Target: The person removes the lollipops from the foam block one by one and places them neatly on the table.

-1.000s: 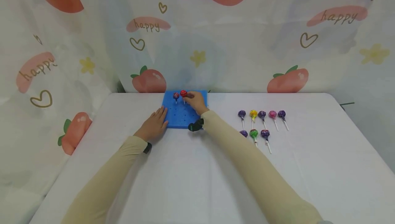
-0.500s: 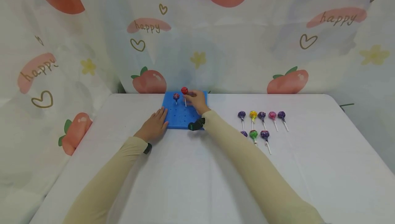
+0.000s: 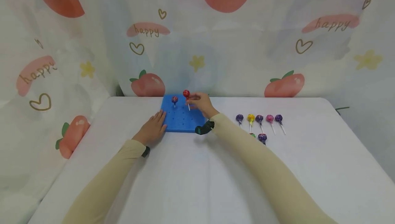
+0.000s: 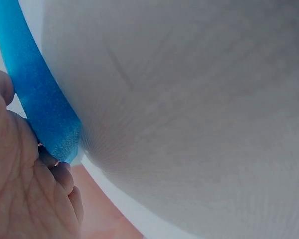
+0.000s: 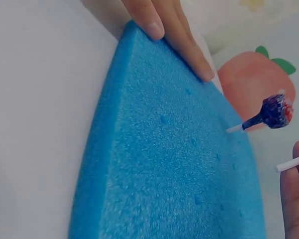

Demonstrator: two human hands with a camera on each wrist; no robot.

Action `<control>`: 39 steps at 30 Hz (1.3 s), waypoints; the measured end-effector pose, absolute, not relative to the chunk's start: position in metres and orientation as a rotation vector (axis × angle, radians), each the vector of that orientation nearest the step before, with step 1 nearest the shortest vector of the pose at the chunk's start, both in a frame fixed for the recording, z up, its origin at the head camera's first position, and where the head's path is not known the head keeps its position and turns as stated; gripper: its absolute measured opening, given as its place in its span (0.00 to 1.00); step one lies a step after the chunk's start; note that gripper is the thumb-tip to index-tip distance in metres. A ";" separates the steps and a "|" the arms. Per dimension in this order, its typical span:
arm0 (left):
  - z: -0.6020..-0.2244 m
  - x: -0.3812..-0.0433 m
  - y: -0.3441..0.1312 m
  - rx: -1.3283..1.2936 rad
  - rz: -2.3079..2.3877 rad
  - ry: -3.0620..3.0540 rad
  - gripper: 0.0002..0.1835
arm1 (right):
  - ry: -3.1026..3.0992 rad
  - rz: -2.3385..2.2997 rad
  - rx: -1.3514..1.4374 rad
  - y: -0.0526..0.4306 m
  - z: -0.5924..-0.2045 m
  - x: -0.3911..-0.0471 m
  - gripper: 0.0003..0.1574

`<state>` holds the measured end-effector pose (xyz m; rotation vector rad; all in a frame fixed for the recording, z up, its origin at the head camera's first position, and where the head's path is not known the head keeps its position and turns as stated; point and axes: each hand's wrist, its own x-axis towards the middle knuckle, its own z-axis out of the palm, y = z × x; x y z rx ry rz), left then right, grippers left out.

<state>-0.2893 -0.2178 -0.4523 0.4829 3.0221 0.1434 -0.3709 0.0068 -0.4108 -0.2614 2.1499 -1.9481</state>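
Note:
Between thumb and fingers my right hand (image 3: 203, 104) pinches a red lollipop (image 3: 186, 93), head up. In the right wrist view the bare lower end of its white stick (image 5: 291, 163) is free, apart from the blue foam board (image 5: 139, 149). That board has rows of small holes. A dark blue and red lollipop (image 3: 174, 99) stands upright in the board's far left part, its stick sunk in a hole. My left hand (image 3: 150, 127) rests along the board's left edge, fingers extended; the left wrist view shows the palm (image 4: 20, 184) beside the foam's side.
To the right on the white table (image 3: 172, 183) lie several wrapped lollipops, among them a yellow one (image 3: 251, 118), a pink one (image 3: 270, 118) and purple ones such as this lollipop (image 3: 262, 137). My right forearm partly covers the nearer row. A printed curtain (image 3: 228, 52) hangs behind.
The red lollipop has come up out of the board, with its stick now showing down to the end. My right hand has moved right with it. The left hand still rests at the board.

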 end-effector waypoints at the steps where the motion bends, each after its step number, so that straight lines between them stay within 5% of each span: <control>1: -0.453 -0.288 -0.218 0.478 0.147 3.021 0.33 | 2.151 -1.945 -0.270 0.009 -0.409 -0.367 0.19; 39: -0.454 -0.286 -0.217 0.462 0.147 3.017 0.34 | 2.479 -1.694 -0.291 0.170 -0.337 -0.251 0.22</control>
